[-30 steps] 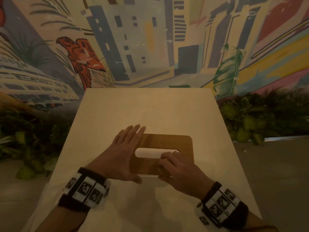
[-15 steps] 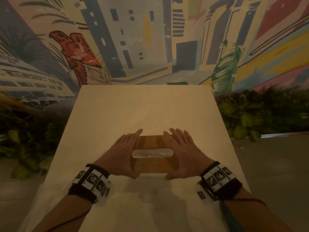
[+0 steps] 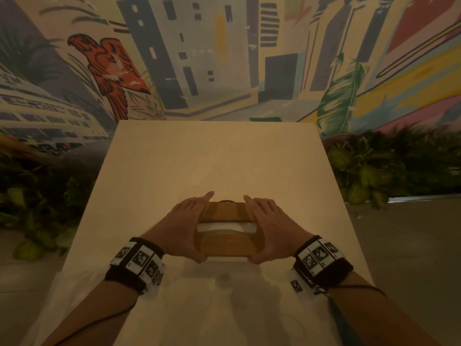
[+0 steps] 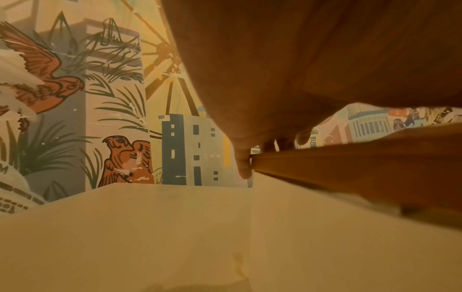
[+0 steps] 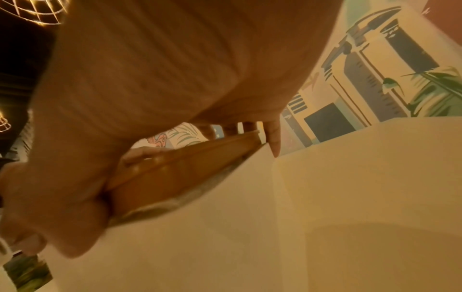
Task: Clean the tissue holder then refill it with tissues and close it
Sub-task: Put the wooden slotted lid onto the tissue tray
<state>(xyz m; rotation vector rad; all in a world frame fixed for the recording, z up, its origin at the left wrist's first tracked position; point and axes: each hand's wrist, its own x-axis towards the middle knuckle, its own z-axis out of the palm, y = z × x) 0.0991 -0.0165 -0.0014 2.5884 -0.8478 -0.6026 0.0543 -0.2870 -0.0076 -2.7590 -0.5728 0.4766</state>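
On table (image 3: 214, 158): left hand (image 3: 182, 228), right hand (image 3: 274, 228) grip tissue holder (image 3: 225, 243) ends.

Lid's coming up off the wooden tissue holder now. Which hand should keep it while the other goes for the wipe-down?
Probably left. Both hands clasp the tissue holder symmetrically, the left hand at its left end and the right hand at its right. Nothing favours either grip, and no cloth is in view.

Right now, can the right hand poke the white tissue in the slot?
Probably yes. The right hand grips the end of the tissue holder, and the white tissue shows uncovered in the top slot right beside its thumb. It would have to loosen its hold first.
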